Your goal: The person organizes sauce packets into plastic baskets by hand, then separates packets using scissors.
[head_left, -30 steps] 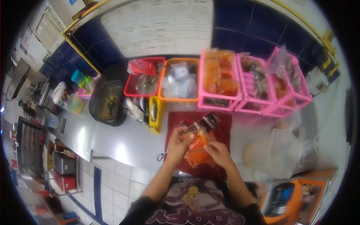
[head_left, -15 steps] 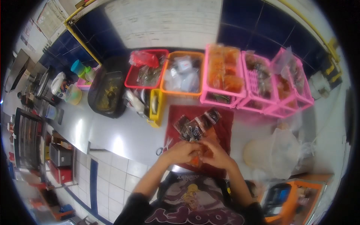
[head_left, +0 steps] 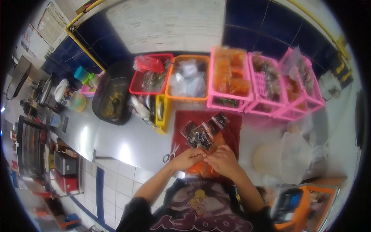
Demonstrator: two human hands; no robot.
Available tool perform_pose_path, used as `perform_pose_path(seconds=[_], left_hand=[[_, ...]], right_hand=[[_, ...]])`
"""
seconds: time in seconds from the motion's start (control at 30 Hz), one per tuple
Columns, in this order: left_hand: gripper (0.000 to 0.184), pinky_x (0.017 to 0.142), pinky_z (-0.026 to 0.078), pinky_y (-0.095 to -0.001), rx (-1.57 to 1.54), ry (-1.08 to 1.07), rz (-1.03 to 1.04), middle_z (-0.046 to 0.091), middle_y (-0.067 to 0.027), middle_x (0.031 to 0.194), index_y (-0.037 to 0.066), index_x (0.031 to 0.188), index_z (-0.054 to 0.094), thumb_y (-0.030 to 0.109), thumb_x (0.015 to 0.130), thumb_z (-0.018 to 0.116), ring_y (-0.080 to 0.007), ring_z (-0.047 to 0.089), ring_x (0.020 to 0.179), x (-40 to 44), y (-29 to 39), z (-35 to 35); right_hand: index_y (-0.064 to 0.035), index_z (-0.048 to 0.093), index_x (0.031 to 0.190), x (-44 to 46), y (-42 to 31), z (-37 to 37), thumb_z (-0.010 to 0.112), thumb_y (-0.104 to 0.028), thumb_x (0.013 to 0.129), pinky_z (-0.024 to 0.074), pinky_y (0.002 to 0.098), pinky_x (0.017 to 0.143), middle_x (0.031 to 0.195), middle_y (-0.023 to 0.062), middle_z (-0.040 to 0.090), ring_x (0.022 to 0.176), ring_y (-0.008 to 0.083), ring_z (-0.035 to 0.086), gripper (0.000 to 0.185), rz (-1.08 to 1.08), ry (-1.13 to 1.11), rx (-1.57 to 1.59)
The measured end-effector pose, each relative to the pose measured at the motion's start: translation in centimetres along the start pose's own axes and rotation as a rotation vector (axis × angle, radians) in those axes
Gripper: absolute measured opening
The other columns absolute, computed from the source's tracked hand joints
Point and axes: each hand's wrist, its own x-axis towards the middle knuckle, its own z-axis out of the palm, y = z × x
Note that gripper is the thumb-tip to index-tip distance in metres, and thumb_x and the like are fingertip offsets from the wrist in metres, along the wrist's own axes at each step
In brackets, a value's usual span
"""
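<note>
My left hand (head_left: pixel 188 159) and my right hand (head_left: pixel 224 161) meet over the dark red cloth (head_left: pixel 233 131), fingers pinched together at the upper end of a clear plastic bag with orange contents (head_left: pixel 200 169). The bag hangs below my fingers, close to my shirt. Just beyond my hands lie several small clear packets with dark contents (head_left: pixel 201 137). Another orange packet (head_left: pixel 219 138) rests beside them, partly covered by my right hand. To the left of my left hand, scissors (head_left: pixel 172 153) lie on the metal counter.
Along the wall stand a black pan (head_left: pixel 112 83), a red basket (head_left: pixel 136 86), an orange basket (head_left: pixel 167 91) and pink baskets (head_left: pixel 232 98) with bagged food. A yellow container (head_left: pixel 162 118) sits before them. At right is a translucent plastic bag (head_left: pixel 290 156).
Both hands have shifted slightly, and the fingers now meet at the top of the orange bag, which shows more below them. The view has tilted a little.
</note>
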Motion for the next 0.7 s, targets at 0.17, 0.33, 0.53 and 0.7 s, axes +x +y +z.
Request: perform_pose_path(seconds=[0.17, 0.33, 0.53, 0.7], left_hand=[[0.027, 0.080, 0.047, -0.0286, -0.085, 0.050, -0.162, 0.068, -0.0078, 0.088, 0.000, 0.104, 0.069, 0.022, 0.102, 0.054, -0.0115, 0.058, 0.084, 0.4, -1.8, -0.4], [0.032, 0.079, 0.050, -0.0333, 0.251, 0.369, -0.066, 0.070, -0.0127, 0.088, 0.000, 0.102, 0.069, 0.029, 0.101, 0.056, -0.0189, 0.063, 0.083, 0.5, -9.3, -3.2], [0.029, 0.066, 0.049, -0.0306, 0.002, 0.785, 0.025, 0.066, -0.0082, 0.075, -0.001, 0.091, 0.066, 0.025, 0.102, 0.058, -0.0142, 0.060, 0.068, 0.1, 0.3, 0.0], [0.023, 0.062, 0.048, -0.0374, 0.135, 0.987, 0.100, 0.066, -0.0150, 0.075, 0.002, 0.093, 0.067, 0.024, 0.099, 0.061, -0.0262, 0.063, 0.066, 3.5, 1.6, 5.1]], right_hand=[[-0.0116, 0.066, 0.081, -0.5, -1.6, -1.0, 0.072, -0.018, 0.085, 0.0488, 0.0309, 0.061, 0.074, 0.0038, 0.067, 0.061, 0.0206, 0.062, 0.009, 0.015, 0.105, -0.206], [-0.0083, 0.070, 0.085, -1.6, -1.7, -2.0, 0.070, -0.013, 0.087, 0.0520, 0.0336, 0.063, 0.076, 0.0056, 0.068, 0.067, 0.0227, 0.066, 0.005, 0.168, 0.367, -0.113], [-0.0021, 0.070, 0.104, -1.3, 0.3, 0.0, 0.058, -0.023, 0.102, 0.0550, 0.0353, 0.076, 0.093, 0.0080, 0.070, 0.086, 0.0203, 0.070, 0.024, 0.895, 0.727, 0.854], [-0.0040, 0.053, 0.137, 0.3, -1.4, 1.7, 0.053, -0.024, 0.105, 0.0545, 0.0375, 0.096, 0.131, 0.0095, 0.059, 0.116, 0.0204, 0.061, 0.038, 0.931, 0.565, 1.907]])
